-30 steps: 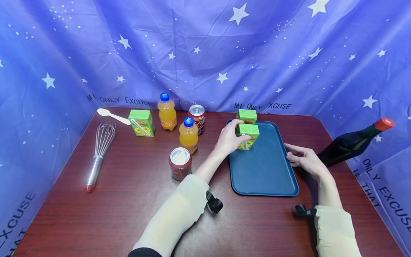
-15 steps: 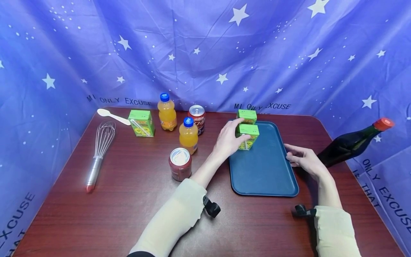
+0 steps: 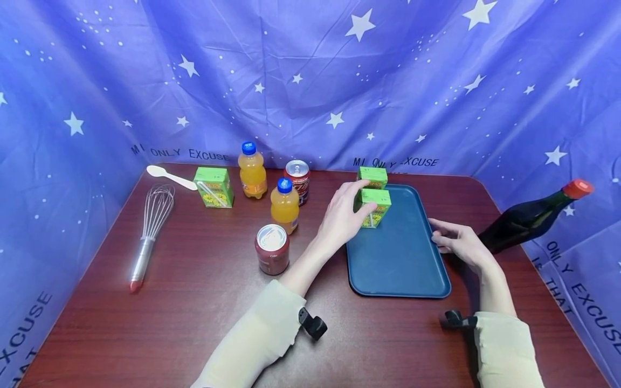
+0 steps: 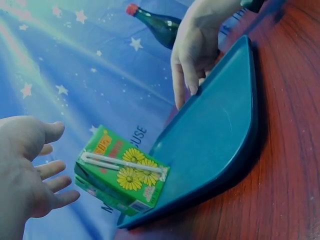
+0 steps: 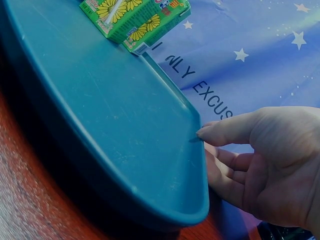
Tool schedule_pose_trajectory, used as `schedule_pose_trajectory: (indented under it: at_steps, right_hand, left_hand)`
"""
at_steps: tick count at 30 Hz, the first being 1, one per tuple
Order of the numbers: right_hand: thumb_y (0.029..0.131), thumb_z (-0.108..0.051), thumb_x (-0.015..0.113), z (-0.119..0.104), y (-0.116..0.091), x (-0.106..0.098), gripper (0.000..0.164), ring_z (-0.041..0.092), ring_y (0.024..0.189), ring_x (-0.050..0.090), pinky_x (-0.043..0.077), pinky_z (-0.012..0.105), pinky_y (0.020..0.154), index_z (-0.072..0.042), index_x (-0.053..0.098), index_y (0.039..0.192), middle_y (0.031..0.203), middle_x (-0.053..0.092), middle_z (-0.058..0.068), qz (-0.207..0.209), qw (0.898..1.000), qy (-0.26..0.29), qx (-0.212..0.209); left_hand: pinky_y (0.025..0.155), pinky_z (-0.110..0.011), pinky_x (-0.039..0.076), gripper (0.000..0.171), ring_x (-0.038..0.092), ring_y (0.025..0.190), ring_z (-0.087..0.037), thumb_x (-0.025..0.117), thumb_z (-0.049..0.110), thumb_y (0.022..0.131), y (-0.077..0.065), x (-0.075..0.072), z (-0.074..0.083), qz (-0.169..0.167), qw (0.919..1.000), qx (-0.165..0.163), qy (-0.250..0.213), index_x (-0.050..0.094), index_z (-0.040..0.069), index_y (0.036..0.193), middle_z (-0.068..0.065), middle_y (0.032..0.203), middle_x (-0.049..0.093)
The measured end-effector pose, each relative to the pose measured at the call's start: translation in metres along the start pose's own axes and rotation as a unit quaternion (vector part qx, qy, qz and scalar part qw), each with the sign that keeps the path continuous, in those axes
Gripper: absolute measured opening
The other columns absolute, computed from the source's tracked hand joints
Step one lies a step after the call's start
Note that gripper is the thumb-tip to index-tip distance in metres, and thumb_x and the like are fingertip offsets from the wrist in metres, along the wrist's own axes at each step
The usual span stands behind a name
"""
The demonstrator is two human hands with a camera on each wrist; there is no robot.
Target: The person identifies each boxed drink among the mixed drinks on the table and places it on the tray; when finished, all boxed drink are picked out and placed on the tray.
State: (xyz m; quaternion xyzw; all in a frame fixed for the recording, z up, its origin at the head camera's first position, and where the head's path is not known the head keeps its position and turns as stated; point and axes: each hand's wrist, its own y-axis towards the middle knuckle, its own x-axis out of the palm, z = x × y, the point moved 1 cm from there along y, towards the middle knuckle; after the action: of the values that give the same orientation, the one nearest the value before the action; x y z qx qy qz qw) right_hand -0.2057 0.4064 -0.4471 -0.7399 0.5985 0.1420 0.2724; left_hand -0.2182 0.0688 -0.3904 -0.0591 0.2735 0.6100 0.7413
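On the far left end of the blue tray stand two green juice boxes, one behind the other. My left hand is beside the front juice box, thumb and fingers spread. The left wrist view shows a gap between these fingers and the box, whose front has yellow flowers and a white straw. The rear juice box is partly hidden by the front one. At the tray's right side, my right hand pinches the rim, thumb on top and fingers curled outside it, plain in the right wrist view.
Left of the tray stand two orange drink bottles, two cans and another juice box. A whisk and a white spoon lie farther left. A dark bottle with a red cap stands beyond my right hand.
My left hand has drawn slightly left and its forearm has dropped lower, coming away from the front juice box. Both boxes, the tray and my right hand hold their places.
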Motion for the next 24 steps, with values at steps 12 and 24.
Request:
schedule_pose_trajectory:
  at_steps: [12, 24]
  right_hand:
    - [0.106, -0.020, 0.057, 0.002, 0.000, 0.000, 0.059, -0.006, 0.091, 0.068, 0.061, 0.021, 0.079, -0.001, 0.036, 0.158, 0.105, 0.069, -0.016, 0.001, 1.000, 0.003, -0.004]
    - [0.106, -0.019, 0.057, 0.003, 0.001, 0.000, 0.058, -0.007, 0.092, 0.067, 0.061, 0.021, 0.079, -0.002, 0.036, 0.158, 0.105, 0.068, -0.017, 0.000, 1.000, 0.012, -0.004]
  left_hand:
    - [0.118, -0.036, 0.043, 0.044, 0.049, 0.140, -0.016, 0.065, 0.029, 0.102, -0.019, -0.019, 0.026, 0.031, 0.9970, 0.071, -0.001, 0.057, 0.020, 0.144, 0.001, 0.144, 0.058]
    - [0.118, -0.033, 0.041, 0.042, 0.050, 0.137, -0.013, 0.064, 0.025, 0.103, -0.041, -0.047, 0.051, 0.064, 0.9878, 0.141, -0.016, 0.058, 0.018, 0.143, 0.001, 0.142, 0.059]
